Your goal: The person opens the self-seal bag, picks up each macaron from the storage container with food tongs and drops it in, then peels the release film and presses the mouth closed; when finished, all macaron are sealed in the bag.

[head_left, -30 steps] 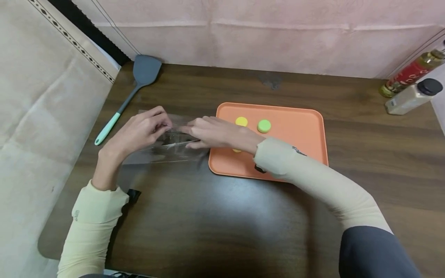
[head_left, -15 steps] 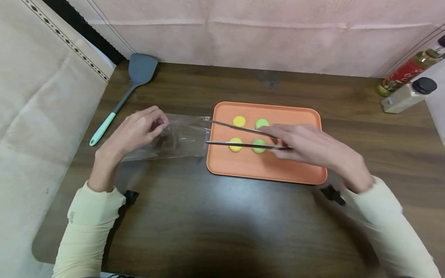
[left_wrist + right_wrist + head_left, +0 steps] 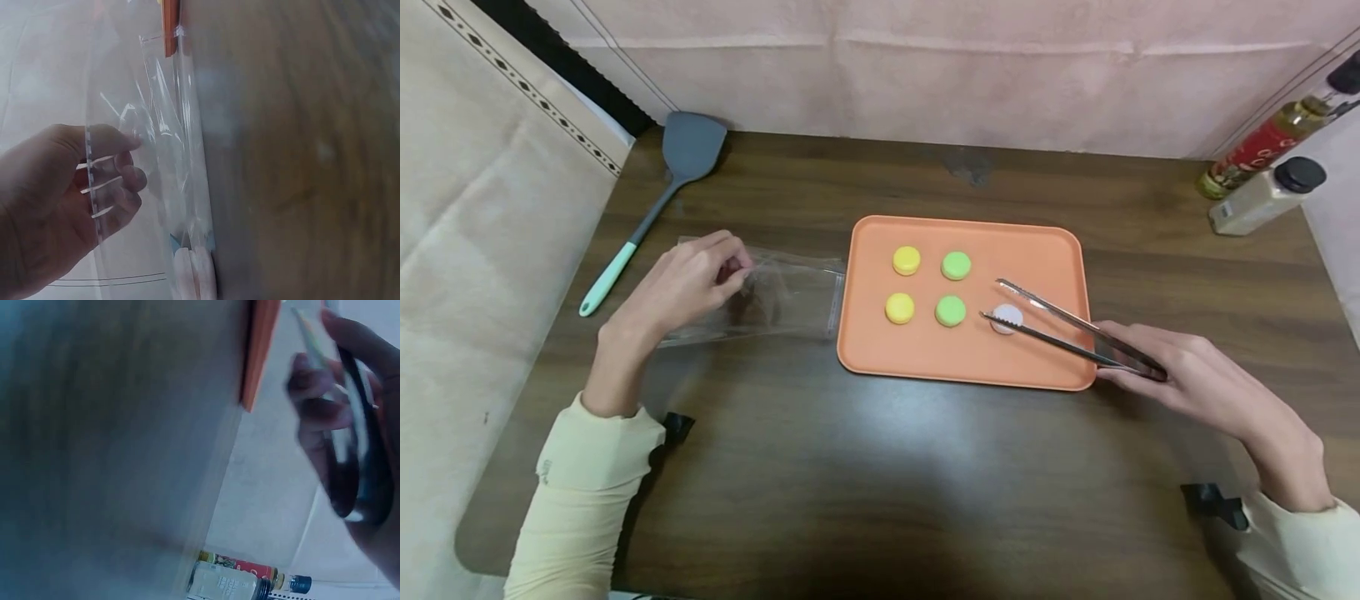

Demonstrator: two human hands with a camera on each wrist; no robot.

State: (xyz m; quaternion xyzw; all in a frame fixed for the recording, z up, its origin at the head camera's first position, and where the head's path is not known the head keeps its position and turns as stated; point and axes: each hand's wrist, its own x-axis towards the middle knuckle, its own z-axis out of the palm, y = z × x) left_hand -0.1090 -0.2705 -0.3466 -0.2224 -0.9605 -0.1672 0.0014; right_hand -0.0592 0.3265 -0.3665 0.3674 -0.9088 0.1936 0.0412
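Observation:
My left hand (image 3: 681,283) pinches the near-left part of a clear plastic bag (image 3: 801,300), which lies flat on the table with its far end beside the tray. In the left wrist view, the bag's glossy film (image 3: 165,119) runs past the thumb and curled fingers. My right hand (image 3: 1210,383) grips metal tongs (image 3: 1052,309) over the right side of an orange tray (image 3: 880,357). The tongs' tips stand apart, one overlapping a pale lilac disc (image 3: 1009,314). Two yellow discs (image 3: 906,260) and two green discs (image 3: 956,265) sit farther left on the tray.
A grey spatula (image 3: 688,150) with a mint handle lies at the back left. At the back right stand a red-labelled bottle (image 3: 1262,150) and a black-capped jar (image 3: 1258,200). Pale cloth (image 3: 925,75) hangs behind the wooden table (image 3: 820,467).
My right hand has drawn the tongs rightward, from the bag across to the lilac disc at the tray's right. The left hand has kept hold of the bag, nearly still.

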